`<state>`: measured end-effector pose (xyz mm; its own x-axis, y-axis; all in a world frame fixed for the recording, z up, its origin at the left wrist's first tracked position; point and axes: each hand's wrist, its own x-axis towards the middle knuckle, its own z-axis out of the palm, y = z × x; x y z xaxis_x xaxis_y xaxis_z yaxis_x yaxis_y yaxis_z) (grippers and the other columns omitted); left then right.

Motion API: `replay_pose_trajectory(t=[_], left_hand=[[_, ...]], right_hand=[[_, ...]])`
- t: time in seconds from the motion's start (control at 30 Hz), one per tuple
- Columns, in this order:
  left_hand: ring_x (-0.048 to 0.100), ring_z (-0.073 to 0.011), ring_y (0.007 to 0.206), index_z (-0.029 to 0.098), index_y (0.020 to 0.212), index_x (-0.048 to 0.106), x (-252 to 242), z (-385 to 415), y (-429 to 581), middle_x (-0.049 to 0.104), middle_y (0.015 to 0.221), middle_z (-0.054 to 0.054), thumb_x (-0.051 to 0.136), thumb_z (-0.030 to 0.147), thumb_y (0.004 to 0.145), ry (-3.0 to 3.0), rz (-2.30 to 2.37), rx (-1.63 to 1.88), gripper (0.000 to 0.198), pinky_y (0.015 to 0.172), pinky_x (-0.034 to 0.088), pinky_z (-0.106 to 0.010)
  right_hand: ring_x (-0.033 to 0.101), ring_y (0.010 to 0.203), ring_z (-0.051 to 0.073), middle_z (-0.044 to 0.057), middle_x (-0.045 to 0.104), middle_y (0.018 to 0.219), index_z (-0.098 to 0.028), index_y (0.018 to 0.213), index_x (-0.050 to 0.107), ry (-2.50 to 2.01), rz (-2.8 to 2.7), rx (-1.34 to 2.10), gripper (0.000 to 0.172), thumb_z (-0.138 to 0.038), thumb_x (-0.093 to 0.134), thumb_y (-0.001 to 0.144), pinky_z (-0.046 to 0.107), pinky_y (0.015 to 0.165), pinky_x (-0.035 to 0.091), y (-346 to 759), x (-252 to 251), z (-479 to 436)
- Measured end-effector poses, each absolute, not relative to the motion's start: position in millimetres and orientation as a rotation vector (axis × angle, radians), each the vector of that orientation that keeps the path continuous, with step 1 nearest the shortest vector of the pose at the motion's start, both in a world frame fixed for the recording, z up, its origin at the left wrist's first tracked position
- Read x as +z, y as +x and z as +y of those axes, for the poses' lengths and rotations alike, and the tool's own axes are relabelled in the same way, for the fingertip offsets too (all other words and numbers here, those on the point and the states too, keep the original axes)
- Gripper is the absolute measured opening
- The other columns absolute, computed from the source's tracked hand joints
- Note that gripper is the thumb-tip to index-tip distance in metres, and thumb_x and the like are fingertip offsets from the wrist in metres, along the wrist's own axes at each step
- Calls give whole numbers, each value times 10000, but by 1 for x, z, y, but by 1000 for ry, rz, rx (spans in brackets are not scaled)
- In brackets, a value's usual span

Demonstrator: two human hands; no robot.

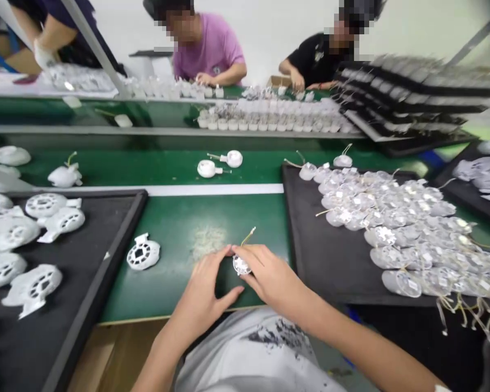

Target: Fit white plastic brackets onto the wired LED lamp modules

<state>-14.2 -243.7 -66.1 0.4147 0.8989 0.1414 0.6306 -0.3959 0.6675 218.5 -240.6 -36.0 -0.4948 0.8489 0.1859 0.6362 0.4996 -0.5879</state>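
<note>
A small round white part (pixel 241 264) with a yellowish wire sits between my hands above the green bench (pixel 167 294). My right hand (pixel 267 268) grips it, fingers over its top and thumb at its lower edge. My left hand (pixel 208 286) is on the other side, fingertips close to the part's upper edge, thumb apart and pointing at it. To the left on the bench lies a white slotted housing (pixel 143 253).
A black tray (pixel 118 239) with white housings stands at left. Another black tray (pixel 322 267) holds rows of wired clear-white parts at right. Two wired white pieces (pixel 232 159) lie beyond a white strip (pixel 216 189). People work across the bench beside stacked trays (pixel 408 114).
</note>
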Motion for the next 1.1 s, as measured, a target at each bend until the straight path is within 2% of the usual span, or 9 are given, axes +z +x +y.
replay_pose_trajectory(t=[0.13,0.33,0.5,0.6,0.7,0.77,0.87,1.0,1.1], left_hand=[[530,-306,1381,348,1625,233,-72,-253,-6,567,1507,-102,689,345,996,2109,1312,619,777,1151,419,-509],[556,-299,1305,301,1465,454,-63,-233,5,626,1400,-84,651,297,1009,2173,1307,565,497,1066,398,-490],[506,-296,1357,297,1390,526,-57,-225,2,634,1383,-68,630,374,1037,2162,1228,479,376,1082,390,-485],[489,-283,1392,301,1414,519,-51,-228,-2,615,1431,-63,640,347,1030,2192,1192,448,405,1103,413,-467],[412,-315,1499,291,1524,459,-54,-232,-24,508,1573,-104,686,383,997,2319,1311,539,581,1216,368,-506],[327,-380,1563,250,1567,433,-61,-235,-53,422,1638,-159,711,403,977,2356,1675,716,670,1272,292,-582],[375,-430,1527,183,1569,449,-73,-240,-96,414,1618,-235,694,357,989,2232,2132,858,653,1240,331,-634],[562,-338,1343,235,1498,538,-72,-249,-87,577,1458,-178,703,242,985,2295,1871,977,540,1139,479,-524],[573,-304,1296,260,1624,364,-59,-260,-37,628,1394,-149,785,195,920,2363,1458,1151,823,1123,490,-489]], right_hand=[[508,1464,263,83,516,1595,-346,1647,313,-1273,-1917,935,728,-223,649,1013,488,1182,519,206,-55,-258],[667,1130,212,53,673,1268,-295,1264,693,-1343,-1603,1035,310,-282,743,958,343,905,611,209,-55,-249],[667,938,172,45,664,1137,-282,1145,789,-1337,-1633,1027,212,-281,788,933,333,887,589,202,-56,-243],[683,962,176,57,641,1133,-272,1063,823,-1310,-1646,1017,122,-280,736,977,337,916,586,199,-61,-243],[688,974,184,66,632,1121,-267,1067,820,-1312,-1639,938,164,-299,664,1028,340,897,588,194,-68,-245],[686,953,180,65,629,1104,-264,1047,818,-1337,-1615,880,184,-313,641,1042,333,864,592,191,-72,-246],[679,958,183,66,626,1132,-274,1074,807,-1391,-1619,872,184,-339,638,1042,314,801,600,190,-70,-250],[660,1070,206,77,615,1278,-314,1359,681,-1404,-1716,781,325,-349,645,1038,341,866,616,195,-48,-264],[632,1235,249,93,590,1390,-308,1515,544,-1320,-1888,760,599,-395,761,963,385,999,607,196,-29,-271]])
